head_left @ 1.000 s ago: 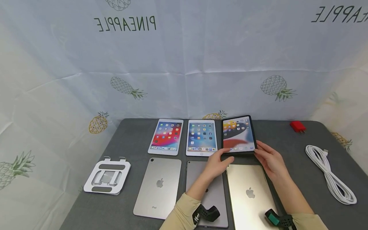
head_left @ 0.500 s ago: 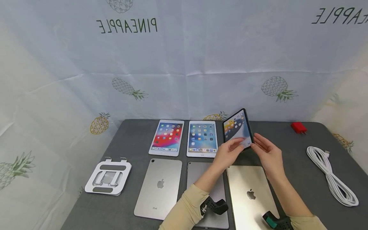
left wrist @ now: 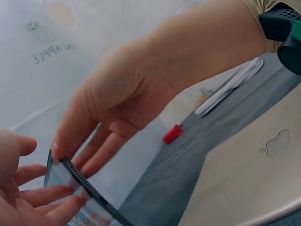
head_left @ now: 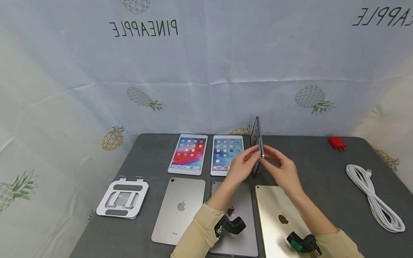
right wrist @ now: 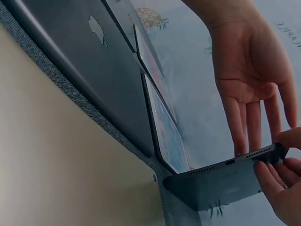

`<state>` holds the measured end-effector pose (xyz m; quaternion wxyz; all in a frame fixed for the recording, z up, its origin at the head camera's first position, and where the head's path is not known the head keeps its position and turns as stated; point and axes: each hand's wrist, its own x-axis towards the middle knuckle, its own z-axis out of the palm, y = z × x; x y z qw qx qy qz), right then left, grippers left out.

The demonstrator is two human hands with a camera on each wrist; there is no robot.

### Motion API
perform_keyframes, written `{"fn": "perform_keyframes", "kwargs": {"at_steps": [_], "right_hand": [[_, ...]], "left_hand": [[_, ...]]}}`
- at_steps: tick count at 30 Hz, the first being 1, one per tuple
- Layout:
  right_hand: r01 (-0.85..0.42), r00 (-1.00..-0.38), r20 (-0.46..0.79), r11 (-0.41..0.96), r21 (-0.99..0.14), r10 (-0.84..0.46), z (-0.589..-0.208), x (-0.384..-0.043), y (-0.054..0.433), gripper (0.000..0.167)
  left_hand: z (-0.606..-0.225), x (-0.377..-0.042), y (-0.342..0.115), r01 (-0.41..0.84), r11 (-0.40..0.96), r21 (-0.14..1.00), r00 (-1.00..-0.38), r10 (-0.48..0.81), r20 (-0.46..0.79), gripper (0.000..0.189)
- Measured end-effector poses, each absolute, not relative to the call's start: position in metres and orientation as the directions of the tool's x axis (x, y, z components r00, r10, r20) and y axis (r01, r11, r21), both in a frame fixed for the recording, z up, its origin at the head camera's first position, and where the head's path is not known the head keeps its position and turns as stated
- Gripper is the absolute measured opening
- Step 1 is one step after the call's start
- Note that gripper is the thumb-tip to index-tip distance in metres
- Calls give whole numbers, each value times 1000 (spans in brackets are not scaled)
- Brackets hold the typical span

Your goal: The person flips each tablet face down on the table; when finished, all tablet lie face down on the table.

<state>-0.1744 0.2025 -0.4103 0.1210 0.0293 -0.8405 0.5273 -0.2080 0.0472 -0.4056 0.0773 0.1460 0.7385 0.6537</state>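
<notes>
We have a dark-rimmed tablet standing on its side between both hands, over the far half of the bench, just right of the nearer white iPad. Head view gives it almost edge-on: its long axis points away from the person toward the cloth, its short end with port and speaker holes faces back at us. Whether its lower long side touches the bench, we can't tell.

Key relation: the right hand is on the back side and the left hand on the screen side, so the tablet lies left of the right hand and right of the left. Both touch it at the near end; most of its length runs out beyond the fingers.

Right hand pinches the upper near corner, thumb on the rim, fingers against the back. Left hand has fingers mostly straight and slightly spread, tips on the screen; left wrist view puts its thumb clear of the tablet. We'd judge the right carries the grip, the left just steadies.

Gold iPad and grey iPad lie face down below the hands; red charger is well off to the right.
</notes>
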Motion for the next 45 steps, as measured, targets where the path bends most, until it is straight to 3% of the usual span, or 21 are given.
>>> {"fn": "perform_keyframes", "kwargs": {"at_steps": [9, 17, 25, 30, 35, 45], "right_hand": [[-112, -994, 97, 380, -918, -58, -432, -181, 196, 58], [-19, -993, -25, 362, -932, -116, -446, -184, 198, 59], [127, -982, -158, 265, -956, -99, -454, -184, 212, 70], [241, -957, -249, 69, -968, -146, -454, -182, 224, 78], [275, -951, -254, -107, -955, -175, -451, -178, 234, 77], [257, -966, -258, 19, -966, -36, -450, -157, 254, 79]], "left_hand": [[-404, -213, 31, 183, 195, 964, -948, 296, 120, 52], [-410, -215, 23, 138, 142, 980, -976, 189, 110, 53], [-418, -214, 27, 91, -29, 995, -993, 75, 93, 52], [-422, -212, 29, 29, -155, 987, -999, 9, 30, 49], [-426, -209, 31, -42, -297, 954, -999, 23, -37, 49], [-440, -202, 44, -114, -413, 904, -991, 106, -77, 49]]}}
